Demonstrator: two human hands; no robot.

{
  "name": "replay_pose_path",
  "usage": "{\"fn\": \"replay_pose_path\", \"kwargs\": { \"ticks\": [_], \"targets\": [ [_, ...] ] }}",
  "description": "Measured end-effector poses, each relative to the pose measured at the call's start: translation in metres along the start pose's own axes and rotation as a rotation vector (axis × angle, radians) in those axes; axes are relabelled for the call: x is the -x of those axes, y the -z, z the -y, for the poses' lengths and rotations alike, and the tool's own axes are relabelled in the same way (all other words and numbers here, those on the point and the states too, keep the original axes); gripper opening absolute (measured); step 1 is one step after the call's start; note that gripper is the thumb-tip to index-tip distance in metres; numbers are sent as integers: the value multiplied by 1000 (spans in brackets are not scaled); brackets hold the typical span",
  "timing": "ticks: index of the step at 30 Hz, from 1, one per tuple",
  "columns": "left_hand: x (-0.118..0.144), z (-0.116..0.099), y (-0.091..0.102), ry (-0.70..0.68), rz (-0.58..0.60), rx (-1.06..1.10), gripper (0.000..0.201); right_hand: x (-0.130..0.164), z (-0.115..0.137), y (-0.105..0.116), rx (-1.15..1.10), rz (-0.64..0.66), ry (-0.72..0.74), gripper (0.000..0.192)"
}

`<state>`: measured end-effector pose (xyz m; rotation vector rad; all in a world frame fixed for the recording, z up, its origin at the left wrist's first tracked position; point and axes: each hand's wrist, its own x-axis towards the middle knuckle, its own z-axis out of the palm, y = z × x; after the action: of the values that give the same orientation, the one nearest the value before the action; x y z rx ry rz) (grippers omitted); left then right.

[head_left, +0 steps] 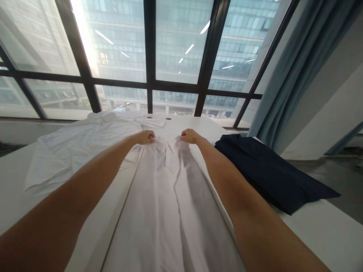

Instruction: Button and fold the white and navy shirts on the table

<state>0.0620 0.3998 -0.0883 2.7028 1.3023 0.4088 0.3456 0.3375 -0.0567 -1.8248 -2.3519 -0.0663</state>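
Pale white trousers [166, 204] stretch from the far part of the white table towards me, with soft creases down their length and a dark fold line near the middle. At their far end my left hand [144, 137] pinches the top left corner, fingers closed on the cloth. My right hand [190, 136] grips the top right corner in the same way. Between the two hands the waist edge hangs slightly slack and wrinkled. The near end of the trousers runs out of view at the bottom.
A crumpled white shirt [76, 147] lies on the table to the left. Folded dark navy cloth [269, 170] rests at the right edge of the white table [337, 230]. Behind are large black-framed windows [176, 87] and a blue curtain [286, 75].
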Motion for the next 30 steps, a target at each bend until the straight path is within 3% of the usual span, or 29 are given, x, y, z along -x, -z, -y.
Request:
{"fn": "replay_pose_path", "kwargs": {
  "ticks": [6,8,11,15,17,21,23,26,30],
  "targets": [
    [-6,-6,6,19,-224,119,37,0,9,-10,-6,-130,-58,33],
    [-3,-15,0,66,-206,83,44,3,16,-22,1,-143,-91,41],
    [10,-33,-12,181,-143,-28,50,16,27,-35,55,-149,-178,39],
    [46,-63,-19,249,-156,-197,50,49,42,-33,96,-159,-215,42],
    [67,-77,-20,222,-101,-216,54,69,48,-29,78,-114,-216,46],
    [101,-101,-29,200,104,-183,79,101,60,-33,-16,158,-286,67],
    [111,-107,-37,206,151,-173,86,107,64,-38,-47,220,-320,78],
    [112,-106,-44,211,150,-178,82,103,65,-44,-73,242,-350,82],
    [91,-91,-47,214,112,-184,75,78,56,-50,-97,250,-365,86]
  ]
}}
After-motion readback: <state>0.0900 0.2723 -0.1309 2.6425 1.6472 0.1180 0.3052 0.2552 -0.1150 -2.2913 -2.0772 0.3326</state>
